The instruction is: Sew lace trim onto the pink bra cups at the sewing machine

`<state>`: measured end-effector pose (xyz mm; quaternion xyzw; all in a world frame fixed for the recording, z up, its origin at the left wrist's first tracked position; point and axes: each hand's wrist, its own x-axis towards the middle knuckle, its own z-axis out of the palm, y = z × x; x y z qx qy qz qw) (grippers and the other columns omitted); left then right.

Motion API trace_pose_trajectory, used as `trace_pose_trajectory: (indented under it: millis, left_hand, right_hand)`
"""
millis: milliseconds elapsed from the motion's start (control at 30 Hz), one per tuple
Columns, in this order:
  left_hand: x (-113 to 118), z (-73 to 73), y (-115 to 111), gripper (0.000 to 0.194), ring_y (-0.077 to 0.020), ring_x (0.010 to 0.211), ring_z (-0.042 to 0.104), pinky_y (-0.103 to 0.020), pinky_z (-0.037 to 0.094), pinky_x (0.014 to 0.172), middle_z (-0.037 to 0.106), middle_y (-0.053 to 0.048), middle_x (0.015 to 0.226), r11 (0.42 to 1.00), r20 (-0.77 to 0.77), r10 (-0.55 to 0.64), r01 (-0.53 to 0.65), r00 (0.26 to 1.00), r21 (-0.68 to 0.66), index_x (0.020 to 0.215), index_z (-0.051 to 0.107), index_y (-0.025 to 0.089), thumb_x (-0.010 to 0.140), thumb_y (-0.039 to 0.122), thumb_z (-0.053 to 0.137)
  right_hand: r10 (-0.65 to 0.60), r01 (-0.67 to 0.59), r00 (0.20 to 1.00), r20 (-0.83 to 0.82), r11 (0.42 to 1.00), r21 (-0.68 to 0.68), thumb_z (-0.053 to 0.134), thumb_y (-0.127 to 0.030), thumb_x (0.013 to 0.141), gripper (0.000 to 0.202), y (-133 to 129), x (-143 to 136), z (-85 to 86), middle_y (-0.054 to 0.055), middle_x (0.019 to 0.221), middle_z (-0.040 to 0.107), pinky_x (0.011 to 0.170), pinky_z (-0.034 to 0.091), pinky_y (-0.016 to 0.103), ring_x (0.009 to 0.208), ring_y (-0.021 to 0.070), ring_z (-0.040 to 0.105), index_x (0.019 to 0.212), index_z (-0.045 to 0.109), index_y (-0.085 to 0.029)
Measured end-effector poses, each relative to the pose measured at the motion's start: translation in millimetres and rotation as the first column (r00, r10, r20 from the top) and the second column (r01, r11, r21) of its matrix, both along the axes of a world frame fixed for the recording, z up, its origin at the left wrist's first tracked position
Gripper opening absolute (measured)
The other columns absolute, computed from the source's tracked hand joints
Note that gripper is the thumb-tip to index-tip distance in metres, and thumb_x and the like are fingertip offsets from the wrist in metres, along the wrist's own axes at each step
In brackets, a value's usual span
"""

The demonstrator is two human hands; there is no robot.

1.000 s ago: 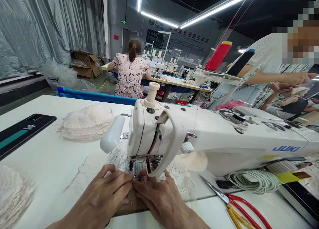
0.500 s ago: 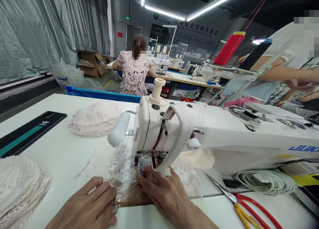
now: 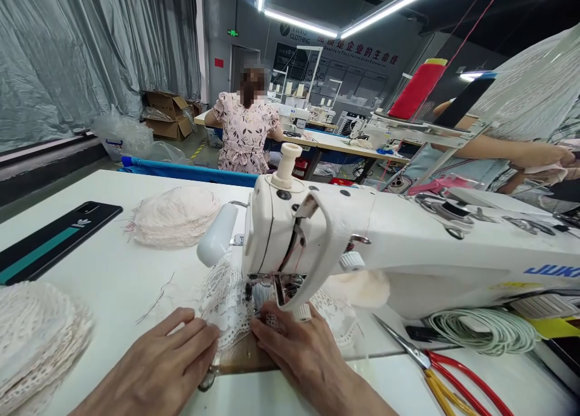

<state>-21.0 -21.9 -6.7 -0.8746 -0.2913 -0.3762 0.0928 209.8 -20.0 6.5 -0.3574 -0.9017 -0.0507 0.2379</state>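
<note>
White lace fabric (image 3: 223,295) lies under the needle area of a white sewing machine (image 3: 408,232), partly gathered at its left. My left hand (image 3: 165,358) is at the lace's left front edge, fingers bent and pressed together on it; the thumb is hidden. Close in front of the presser foot, my right hand (image 3: 306,349) pinches the lace with its fingertips, partly covered by the machine's curved white guard. More lace (image 3: 335,310) shows to the right of this hand, beside a pale cream piece of cloth (image 3: 362,287).
Stacks of lace pieces (image 3: 40,343) and pale cloth pieces (image 3: 176,217) lie left, near a dark phone (image 3: 58,241). On the right are scissors (image 3: 423,358), coiled pale cord (image 3: 489,330) and a red thread cone (image 3: 417,89). Co-workers sit ahead and stand at right.
My left hand has moved forward and slightly right along the lace, and the lace's left part is more bunched. My right hand stays put. The co-worker's arms at right have shifted.
</note>
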Motion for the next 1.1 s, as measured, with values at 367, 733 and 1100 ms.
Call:
trace_pose_trajectory:
  millis: [367,733,1100]
  left_hand:
    - [22.0,-15.0,26.9,0.028,-0.0142,0.079,0.057,-0.031,0.038,0.084,0.066,-0.001,0.088,0.995,-0.167,-0.1,0.102,0.981,0.004,0.092,0.064,0.017,0.096,0.009,0.038]
    - [24.8,-12.4,26.7,0.032,-0.0126,0.079,0.058,-0.031,0.038,0.086,0.067,-0.002,0.088,0.989,-0.065,-0.148,0.15,0.987,0.016,0.08,0.063,0.016,0.098,0.009,0.037]
    - [22.8,-17.7,25.8,0.03,-0.0127,0.078,0.055,-0.032,0.037,0.086,0.069,0.0,0.095,0.993,-0.137,-0.108,0.112,0.985,0.026,0.081,0.064,0.016,0.096,0.008,0.039]
  right_hand:
    - [-0.007,0.008,1.0,-0.031,0.999,0.031,0.045,-0.016,0.092,0.019,1.0,0.4,-6.9,0.007,0.076,0.064,0.068,0.044,0.035,0.075,0.0213,0.058,0.1,0.062,-0.02]
    - [0.005,-0.006,1.0,-0.022,0.999,-0.039,0.042,-0.024,0.097,0.024,-0.1,3.6,-0.8,0.004,0.076,0.062,0.07,0.042,0.031,0.078,0.0183,0.057,0.109,0.062,-0.026]
    - [0.06,-0.058,0.998,0.027,0.996,-0.072,0.047,-0.027,0.095,0.017,-0.3,7.2,-1.9,0.003,0.081,0.064,0.071,0.038,0.034,0.079,0.0185,0.055,0.104,0.062,-0.025]
